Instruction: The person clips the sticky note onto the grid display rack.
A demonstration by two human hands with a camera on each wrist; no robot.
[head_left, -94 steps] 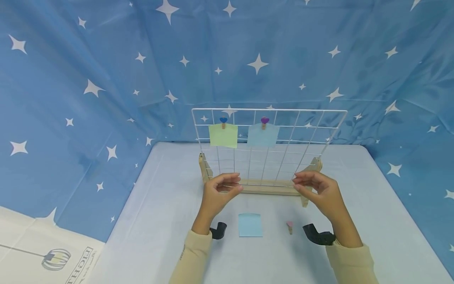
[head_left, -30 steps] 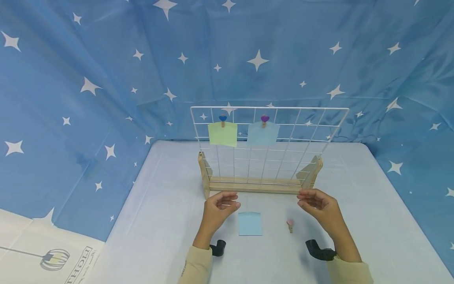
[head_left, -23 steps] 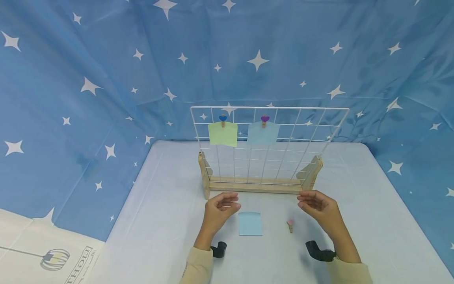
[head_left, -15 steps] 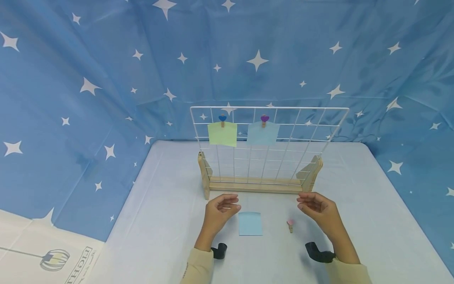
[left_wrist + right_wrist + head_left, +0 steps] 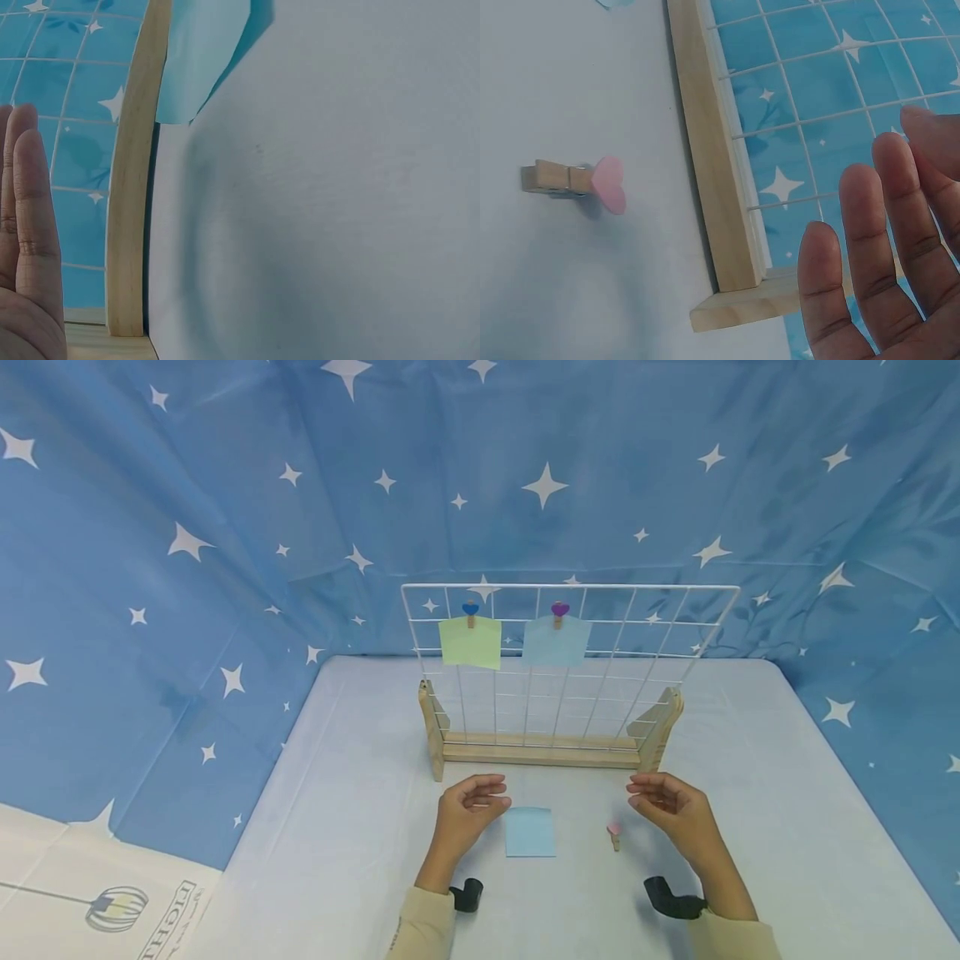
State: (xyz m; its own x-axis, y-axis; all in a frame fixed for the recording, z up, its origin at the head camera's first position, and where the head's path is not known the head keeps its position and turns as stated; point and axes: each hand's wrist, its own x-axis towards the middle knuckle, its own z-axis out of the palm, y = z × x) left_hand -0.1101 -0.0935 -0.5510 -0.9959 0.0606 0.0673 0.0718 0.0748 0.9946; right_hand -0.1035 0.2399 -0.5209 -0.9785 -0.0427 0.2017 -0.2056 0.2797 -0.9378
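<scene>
My left hand (image 5: 463, 817) hovers just left of a blue sticky note (image 5: 530, 832) lying on the white table, its fingers loosely bent and holding nothing. To the right, my right hand (image 5: 681, 817) is also free of any object, fingers slightly curved, near a small wooden clothespin with a pink heart (image 5: 614, 835). In the right wrist view the clothespin (image 5: 570, 180) lies on its side, apart from the fingers. Behind both hands stands a white wire grid (image 5: 600, 678) in a wooden base (image 5: 540, 756). Clipped to it are a green note (image 5: 471, 645) and a blue note (image 5: 557, 643).
A blue-heart clothespin (image 5: 471, 612) holds the green note and a purple-heart one (image 5: 558, 612) the blue note. A blue star-patterned curtain (image 5: 547, 435) hangs behind the table (image 5: 360, 827). Printed cream cloth (image 5: 97, 885) shows at lower left. Black wrist mounts sit on both wrists.
Both hands have drawn back from in front of the grid's base toward the person, staying level with the loose note and clothespin. Those two things have not moved.
</scene>
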